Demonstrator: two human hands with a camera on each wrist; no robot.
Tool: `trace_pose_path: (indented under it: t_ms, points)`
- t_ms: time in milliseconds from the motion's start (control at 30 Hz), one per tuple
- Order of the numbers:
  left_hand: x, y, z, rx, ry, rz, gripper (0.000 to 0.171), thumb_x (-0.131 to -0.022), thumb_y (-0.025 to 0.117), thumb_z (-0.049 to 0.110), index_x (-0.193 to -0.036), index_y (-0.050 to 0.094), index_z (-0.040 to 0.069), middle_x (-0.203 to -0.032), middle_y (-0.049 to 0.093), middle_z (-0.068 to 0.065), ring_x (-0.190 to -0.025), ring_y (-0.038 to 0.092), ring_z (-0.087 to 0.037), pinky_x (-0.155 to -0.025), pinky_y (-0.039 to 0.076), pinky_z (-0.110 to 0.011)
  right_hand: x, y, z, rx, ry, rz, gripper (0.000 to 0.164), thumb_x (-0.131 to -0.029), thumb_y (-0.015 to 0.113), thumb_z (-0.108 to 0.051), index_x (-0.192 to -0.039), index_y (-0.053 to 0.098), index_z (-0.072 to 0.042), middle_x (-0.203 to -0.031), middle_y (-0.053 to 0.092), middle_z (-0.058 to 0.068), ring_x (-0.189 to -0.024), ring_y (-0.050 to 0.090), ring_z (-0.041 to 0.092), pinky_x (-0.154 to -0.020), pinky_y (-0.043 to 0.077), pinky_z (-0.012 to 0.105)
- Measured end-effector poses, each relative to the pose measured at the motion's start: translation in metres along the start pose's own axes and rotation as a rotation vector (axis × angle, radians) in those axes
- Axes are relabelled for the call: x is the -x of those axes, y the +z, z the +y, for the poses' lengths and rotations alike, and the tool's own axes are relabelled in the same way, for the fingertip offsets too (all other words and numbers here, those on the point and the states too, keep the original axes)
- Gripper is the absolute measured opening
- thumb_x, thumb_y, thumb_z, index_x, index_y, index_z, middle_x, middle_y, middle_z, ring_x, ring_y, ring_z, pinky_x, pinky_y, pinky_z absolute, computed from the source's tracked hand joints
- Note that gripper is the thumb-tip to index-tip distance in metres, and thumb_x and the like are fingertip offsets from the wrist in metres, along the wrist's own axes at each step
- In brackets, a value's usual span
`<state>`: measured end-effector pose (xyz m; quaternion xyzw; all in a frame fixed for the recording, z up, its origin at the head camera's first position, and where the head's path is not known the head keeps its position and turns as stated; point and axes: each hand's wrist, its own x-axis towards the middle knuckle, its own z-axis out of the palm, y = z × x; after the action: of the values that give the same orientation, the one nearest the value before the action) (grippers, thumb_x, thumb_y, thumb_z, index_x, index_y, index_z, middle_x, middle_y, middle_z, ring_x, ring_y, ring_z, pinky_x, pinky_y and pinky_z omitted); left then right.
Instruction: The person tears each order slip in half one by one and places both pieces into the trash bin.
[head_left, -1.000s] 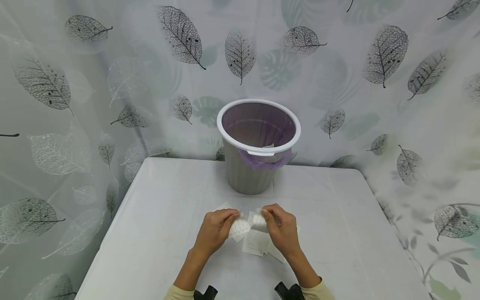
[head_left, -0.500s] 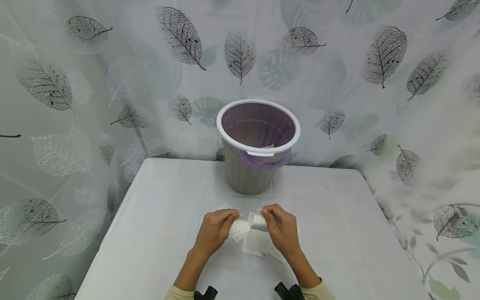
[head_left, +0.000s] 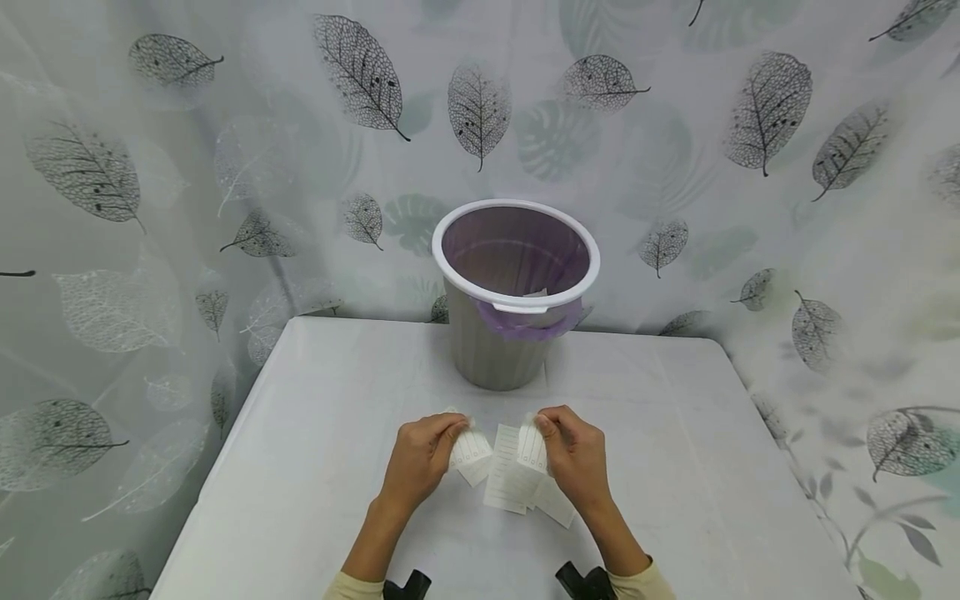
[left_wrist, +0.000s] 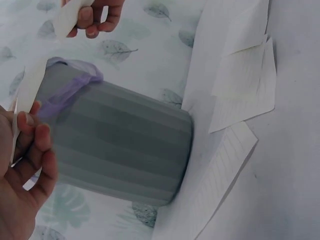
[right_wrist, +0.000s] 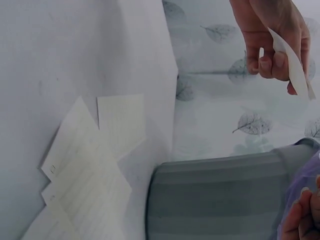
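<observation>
My left hand [head_left: 420, 458] pinches a small piece of printed paper [head_left: 471, 448] between thumb and fingers. In the left wrist view that piece [left_wrist: 33, 82] stands up edge-on above the fingertips. Opposite it, my right hand [head_left: 579, 457] pinches another printed piece of paper [head_left: 532, 447], and a gap separates the two. Both hands are raised over the white table. Beneath them lie several lined paper pieces [head_left: 504, 483], overlapping one another. The right wrist view shows these loose papers [right_wrist: 85, 170] flat on the table, while my right fingers [right_wrist: 305, 215] appear only at its corner.
Behind the hands, a grey waste bin [head_left: 491, 354] with a white rim [head_left: 517, 305] stands on the white-covered table [head_left: 360, 375]. A purple bag [head_left: 528, 323] lines it, and a bit of paper shows inside. A leaf-patterned curtain [head_left: 300, 167] hangs behind and along both sides.
Both hands hold still at first, then move apart, the left going left and the right going right. The gap between the held paper pieces has widened, uncovering more of the papers below.
</observation>
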<state>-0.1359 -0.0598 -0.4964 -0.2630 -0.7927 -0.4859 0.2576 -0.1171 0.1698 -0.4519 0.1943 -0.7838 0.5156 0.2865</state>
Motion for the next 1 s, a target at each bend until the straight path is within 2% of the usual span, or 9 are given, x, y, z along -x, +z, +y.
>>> trace_pose_path:
  t_ms: [100,200,400,467,600,733,900,1000]
  points:
    - [-0.006,-0.003,-0.001,-0.017,0.008,0.007,0.008,-0.093,0.074,-0.004,-0.099,0.078,-0.001,-0.096,0.077,-0.011,-0.083,0.074,-0.017,-0.07,0.06,-0.03,-0.007,-0.003,-0.001,0.006,-0.029,0.002,0.014,-0.088,0.069,0.019,-0.086,0.069,0.005,-0.08,0.071,0.013,-0.064,0.06,0.019,-0.065,0.048,0.017]
    - [-0.018,-0.009,0.0,-0.035,0.037,0.037,0.007,-0.095,0.073,-0.003,-0.1,0.077,-0.002,-0.097,0.077,-0.012,-0.085,0.075,-0.019,-0.071,0.06,-0.033,-0.017,-0.005,0.004,0.008,-0.057,0.01,0.015,-0.088,0.069,0.02,-0.086,0.07,0.005,-0.081,0.071,0.014,-0.066,0.062,0.019,-0.066,0.048,0.017]
    - [-0.061,-0.024,0.012,-0.031,0.093,0.115,0.014,-0.101,0.066,0.007,-0.102,0.075,-0.002,-0.098,0.076,-0.012,-0.088,0.074,-0.021,-0.074,0.061,-0.04,-0.052,-0.017,0.019,0.008,-0.126,0.038,0.013,-0.09,0.072,0.014,-0.091,0.075,0.001,-0.084,0.073,0.009,-0.07,0.062,0.018,-0.066,0.047,0.018]
    - [-0.078,-0.029,0.016,-0.029,0.108,0.135,0.018,-0.103,0.063,0.011,-0.103,0.075,-0.002,-0.099,0.076,-0.011,-0.088,0.073,-0.02,-0.075,0.06,-0.041,-0.068,-0.022,0.016,0.004,-0.157,0.052,0.008,-0.092,0.072,0.01,-0.093,0.075,0.002,-0.086,0.073,0.009,-0.071,0.063,0.018,-0.066,0.047,0.019]
    - [-0.107,-0.034,0.022,-0.024,0.136,0.169,0.021,-0.104,0.061,0.014,-0.101,0.075,-0.001,-0.092,0.075,-0.009,-0.079,0.069,-0.018,-0.07,0.057,-0.037,-0.098,-0.029,0.005,-0.002,-0.217,0.08,0.004,-0.094,0.072,0.004,-0.094,0.076,0.004,-0.087,0.074,0.011,-0.072,0.063,0.019,-0.064,0.046,0.021]
    - [-0.129,-0.036,0.027,-0.003,0.156,0.198,0.02,-0.103,0.063,0.014,-0.099,0.076,-0.001,-0.09,0.074,-0.008,-0.077,0.067,-0.019,-0.069,0.054,-0.037,-0.121,-0.03,-0.004,0.001,-0.264,0.091,0.004,-0.095,0.073,0.003,-0.095,0.076,0.003,-0.088,0.073,0.011,-0.071,0.062,0.019,-0.061,0.045,0.02]
    - [-0.154,-0.035,0.032,0.025,0.158,0.211,0.023,-0.104,0.063,0.018,-0.102,0.077,-0.001,-0.097,0.076,-0.009,-0.085,0.07,-0.019,-0.077,0.056,-0.039,-0.144,-0.027,-0.008,0.006,-0.283,0.092,0.003,-0.095,0.073,0.003,-0.095,0.076,0.002,-0.09,0.074,0.012,-0.075,0.065,0.022,-0.068,0.048,0.021]
    - [-0.166,-0.033,0.034,0.025,0.168,0.209,0.026,-0.104,0.061,0.019,-0.101,0.077,-0.001,-0.095,0.076,-0.01,-0.081,0.068,-0.019,-0.075,0.055,-0.038,-0.153,-0.024,-0.007,0.009,-0.298,0.087,0.005,-0.093,0.073,0.006,-0.096,0.076,0.003,-0.091,0.074,0.014,-0.078,0.067,0.026,-0.071,0.049,0.023]
